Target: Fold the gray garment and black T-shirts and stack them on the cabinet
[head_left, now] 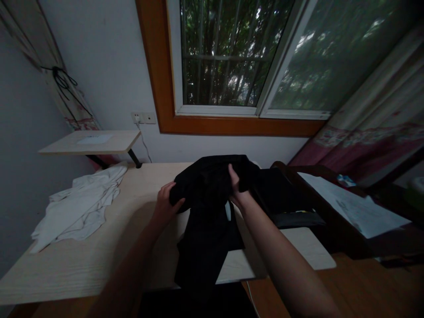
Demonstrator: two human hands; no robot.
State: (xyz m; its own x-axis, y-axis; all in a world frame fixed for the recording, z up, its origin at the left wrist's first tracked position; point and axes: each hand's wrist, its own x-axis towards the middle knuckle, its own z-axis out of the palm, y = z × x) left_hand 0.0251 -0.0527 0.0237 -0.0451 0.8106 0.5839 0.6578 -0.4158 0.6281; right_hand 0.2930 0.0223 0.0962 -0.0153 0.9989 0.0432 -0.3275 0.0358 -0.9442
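A black garment (pixel 205 185) is held up over the desk between my two hands, its lower part hanging down toward the front edge. My left hand (pixel 165 201) grips its left side, thumb in front and fingers partly behind the cloth. On the other side, my right hand (pixel 236 187) holds the cloth with the thumb pointing up; its other fingers are mostly hidden. A small pale tag (pixel 228 211) shows on the garment below my right hand. The exact kind of garment cannot be made out in the dark folds.
On the light wooden desk (pixel 82 269), a crumpled white garment (pixel 79 203) lies at the left beneath a small raised shelf (pixel 92 142). Dark folded cloth (pixel 281 190) lies at the right. Beyond it, a paper sheet (pixel 353 203) rests on dark furniture. A window (pixel 235 57) is ahead.
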